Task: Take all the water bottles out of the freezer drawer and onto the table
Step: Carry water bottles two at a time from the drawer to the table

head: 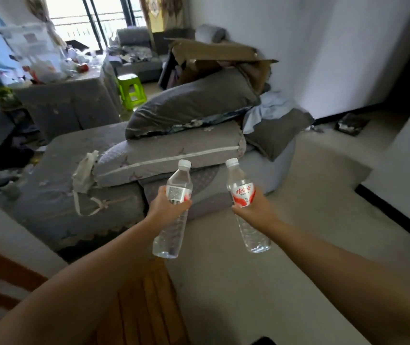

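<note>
Open floor (286, 257) runs from lower centre toward the right of the frame, so you have room to pass there. At centre left a sofa (57, 195) piled with cushions (169, 155) and a dark pillow (191, 103) blocks the way, touching a torn cardboard box (214, 56) behind. In the upper left stands a cluttered bench (74, 95), a green stool (131, 88) just beside it. A wooden chair (144, 307) sits at bottom centre, white walls (336, 46) on the right.
</note>
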